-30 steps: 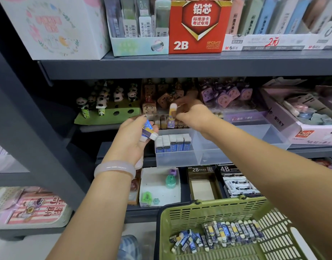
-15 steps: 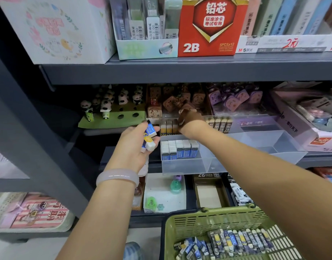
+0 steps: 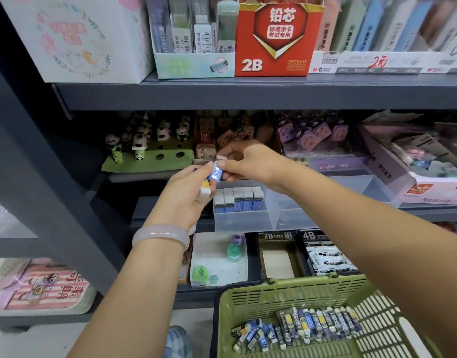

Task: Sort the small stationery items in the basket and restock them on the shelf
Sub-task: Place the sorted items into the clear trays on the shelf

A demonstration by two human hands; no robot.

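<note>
— Above the clear tray (image 3: pixel 286 218), what are the hands doing?

— They meet just over its left compartment. The left hand (image 3: pixel 182 192) has its grip curled round a small bunch of erasers (image 3: pixel 206 190); a white and yellow end pokes out below the fingers. The right hand (image 3: pixel 248 162) pinches one blue-sleeved eraser (image 3: pixel 216 173) between thumb and fingertips, right where it touches the left hand's thumb. Whether it is being drawn out of the bunch or only steadied, I cannot tell.

— And how much is already on the shelf?

— Five blue-and-white erasers (image 3: pixel 238 199) stand upright in a row at the front left of that compartment, touching one another. Behind them the hands hide part of the tray. The right compartment looks bare as far as it shows.

— So, early days?

— I'd judge so. The green basket (image 3: pixel 294 293), low and to the right, holds a long row of dark-sleeved erasers (image 3: pixel 320 325) with yellow marks, plus a looser heap of blue ones (image 3: pixel 253 334) at its left end. Many more remain there than stand in the tray.

— What is left, then?

— By my reckoning: place the pinched eraser beside the row, empty the left hand's bunch, then go back to the basket repeatedly, keeping blue sleeves apart from dark ones. The second compartment may suit the dark kind, though that is a guess.
</note>
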